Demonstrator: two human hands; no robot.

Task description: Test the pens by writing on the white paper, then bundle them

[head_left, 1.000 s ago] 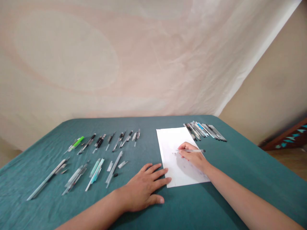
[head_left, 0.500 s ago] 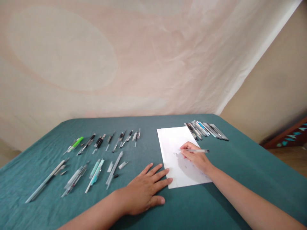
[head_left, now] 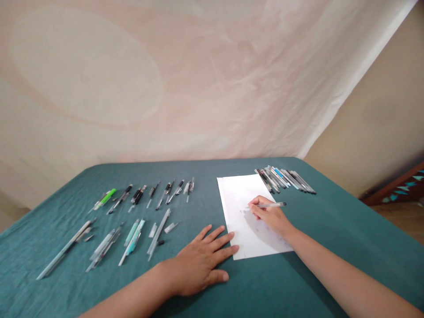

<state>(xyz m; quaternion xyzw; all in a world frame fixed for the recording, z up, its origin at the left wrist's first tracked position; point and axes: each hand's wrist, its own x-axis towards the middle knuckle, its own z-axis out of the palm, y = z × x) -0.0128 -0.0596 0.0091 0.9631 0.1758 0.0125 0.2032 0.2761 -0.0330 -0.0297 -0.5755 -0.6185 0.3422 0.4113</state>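
A clear-barrelled pen (head_left: 272,205) is gripped in my right hand (head_left: 269,215), its tip down at the white sheet of paper (head_left: 236,190). Small dark marks show on the paper just left of the tip. My left hand (head_left: 203,260) lies flat with fingers spread, the fingertips on the paper's lower left edge and the palm on the green cloth. Left of that hand lie a clear pen barrel (head_left: 159,232), a small black cap (head_left: 160,243) and short clear pieces (head_left: 171,228).
A row of pens (head_left: 283,180) lies beyond the paper at the right. Several groups of pen parts are spread over the left of the green-covered table (head_left: 205,170), among them a bright green piece (head_left: 107,197) and turquoise parts (head_left: 135,238). A pale curtain (head_left: 198,88) hangs behind.
The pen in my right hand has tilted slightly, its rear end shifting a little left and up. More small marks show on the paper near the tip. My left hand stays in place.
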